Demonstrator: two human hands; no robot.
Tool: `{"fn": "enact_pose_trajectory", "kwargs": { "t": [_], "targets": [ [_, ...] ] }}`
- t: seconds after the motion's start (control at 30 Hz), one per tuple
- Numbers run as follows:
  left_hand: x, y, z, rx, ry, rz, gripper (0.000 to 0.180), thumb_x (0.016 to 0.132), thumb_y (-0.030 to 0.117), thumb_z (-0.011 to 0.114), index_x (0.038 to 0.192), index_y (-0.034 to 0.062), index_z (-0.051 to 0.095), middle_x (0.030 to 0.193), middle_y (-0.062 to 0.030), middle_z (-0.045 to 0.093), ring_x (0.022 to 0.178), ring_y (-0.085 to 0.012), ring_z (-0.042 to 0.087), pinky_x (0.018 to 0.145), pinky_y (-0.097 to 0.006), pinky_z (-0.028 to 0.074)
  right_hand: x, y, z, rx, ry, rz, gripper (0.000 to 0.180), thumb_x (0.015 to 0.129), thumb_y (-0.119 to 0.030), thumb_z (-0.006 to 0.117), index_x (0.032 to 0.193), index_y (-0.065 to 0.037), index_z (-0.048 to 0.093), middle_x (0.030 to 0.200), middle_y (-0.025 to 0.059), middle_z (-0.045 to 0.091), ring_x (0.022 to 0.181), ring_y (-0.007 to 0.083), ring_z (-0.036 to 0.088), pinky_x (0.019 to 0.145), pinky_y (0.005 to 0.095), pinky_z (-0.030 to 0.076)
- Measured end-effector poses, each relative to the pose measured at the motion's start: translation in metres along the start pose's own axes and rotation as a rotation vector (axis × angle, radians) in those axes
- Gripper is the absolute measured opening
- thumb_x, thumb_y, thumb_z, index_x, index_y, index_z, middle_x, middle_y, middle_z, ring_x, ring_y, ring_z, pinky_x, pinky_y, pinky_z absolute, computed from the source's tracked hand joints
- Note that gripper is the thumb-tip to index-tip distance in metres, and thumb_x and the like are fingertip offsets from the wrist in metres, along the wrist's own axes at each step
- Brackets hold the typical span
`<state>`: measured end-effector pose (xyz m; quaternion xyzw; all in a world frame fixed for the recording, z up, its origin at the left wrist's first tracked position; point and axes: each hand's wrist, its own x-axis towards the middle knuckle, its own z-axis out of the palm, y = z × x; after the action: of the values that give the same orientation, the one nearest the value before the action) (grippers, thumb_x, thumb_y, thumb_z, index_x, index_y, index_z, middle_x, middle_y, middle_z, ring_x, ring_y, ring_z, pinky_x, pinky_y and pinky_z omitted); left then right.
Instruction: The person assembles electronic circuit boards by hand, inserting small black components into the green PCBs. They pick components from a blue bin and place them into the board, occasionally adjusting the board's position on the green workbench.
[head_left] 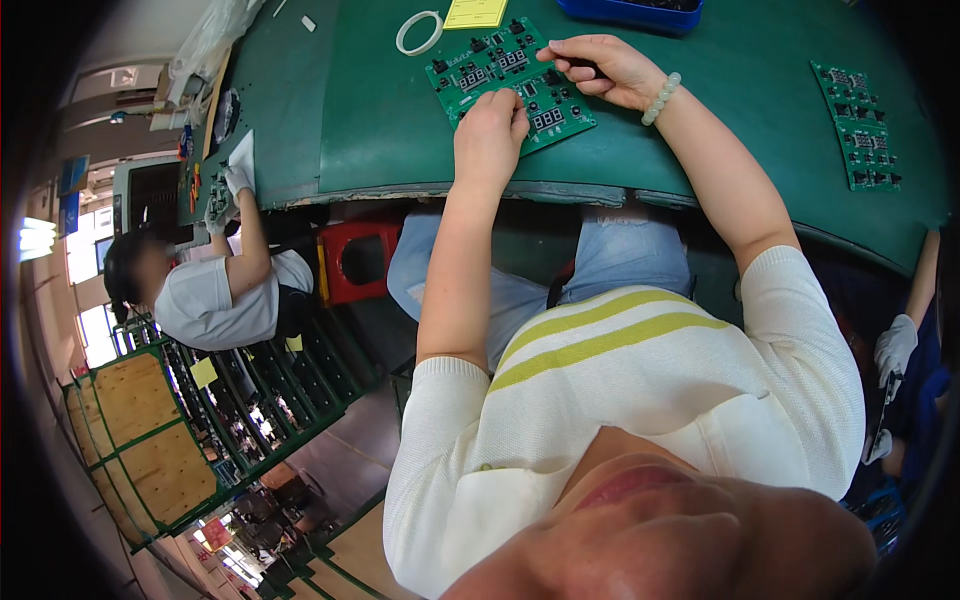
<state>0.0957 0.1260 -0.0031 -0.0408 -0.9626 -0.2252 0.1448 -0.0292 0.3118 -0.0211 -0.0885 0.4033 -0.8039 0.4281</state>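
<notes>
Your left hand [490, 135] is pressing down on the near edge of the green rectangular circuit board [510, 82], fingers curled; whether they're gripping a part, can't tell. Your right hand [600, 68] is pinching a small dark component at the board's far right corner, fingers nearly closed. Beyond the left hand a white tape ring [418, 32] is lying on the green table mat [740, 90].

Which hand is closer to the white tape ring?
The left hand is nearer, though not touching: it rests on the green circuit board, below and right of the tape ring. The right hand lies farther right.
</notes>
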Motion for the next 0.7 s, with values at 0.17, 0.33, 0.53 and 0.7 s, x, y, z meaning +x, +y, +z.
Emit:
{"fn": "enact_pose_trajectory", "kwargs": {
  "t": [0.17, 0.33, 0.53, 0.7],
  "targets": [
    [0.001, -0.001, 0.000, 0.030, -0.041, 0.027, 0.007, 0.079, 0.009, 0.066, 0.084, 0.0048, 0.069, 0.081, -0.0124, 0.063, 0.077, -0.0317, 0.063, 0.069, -0.042, 0.051, -0.005, -0.008, 0.001, -0.029, 0.002, -0.071, 0.023, 0.088, -0.004, 0.063, 0.110, 0.005, 0.064, 0.083, 0.0027, 0.060, 0.057, 0.0010, 0.037, 0.039, 0.0130, 0.025],
    [0.003, -0.003, 0.000, 0.001, -0.004, 0.092, 0.009, 0.078, 0.008, 0.067, 0.085, 0.0058, 0.071, 0.084, -0.0121, 0.065, 0.079, -0.0317, 0.064, 0.070, -0.042, 0.051, -0.002, -0.008, -0.005, -0.101, 0.005, -0.082, 0.023, 0.085, -0.001, 0.068, 0.107, 0.003, 0.065, 0.082, 0.0031, 0.062, 0.057, 0.0020, 0.038, 0.041, 0.0139, 0.027],
    [0.002, 0.002, 0.004, 0.015, 0.028, 0.010, 0.008, 0.078, 0.010, 0.068, 0.084, 0.0060, 0.071, 0.082, -0.0119, 0.065, 0.078, -0.0316, 0.064, 0.070, -0.043, 0.051, -0.001, -0.007, -0.008, -0.311, 0.069, -0.098, 0.020, 0.081, -0.004, 0.073, 0.100, 0.000, 0.068, 0.078, 0.0011, 0.063, 0.053, 0.0023, 0.038, 0.041, 0.0160, 0.026],
    [-0.001, 0.004, 0.003, 0.081, 0.018, -0.021, 0.008, 0.078, 0.012, 0.069, 0.083, 0.0063, 0.071, 0.082, -0.0119, 0.064, 0.078, -0.0318, 0.064, 0.069, -0.043, 0.051, -0.013, -0.016, 0.002, -0.496, 0.092, -0.036, 0.013, 0.079, -0.007, 0.076, 0.090, -0.001, 0.071, 0.068, -0.0016, 0.061, 0.051, 0.0018, 0.040, 0.041, 0.0167, 0.025]
  ]
}}
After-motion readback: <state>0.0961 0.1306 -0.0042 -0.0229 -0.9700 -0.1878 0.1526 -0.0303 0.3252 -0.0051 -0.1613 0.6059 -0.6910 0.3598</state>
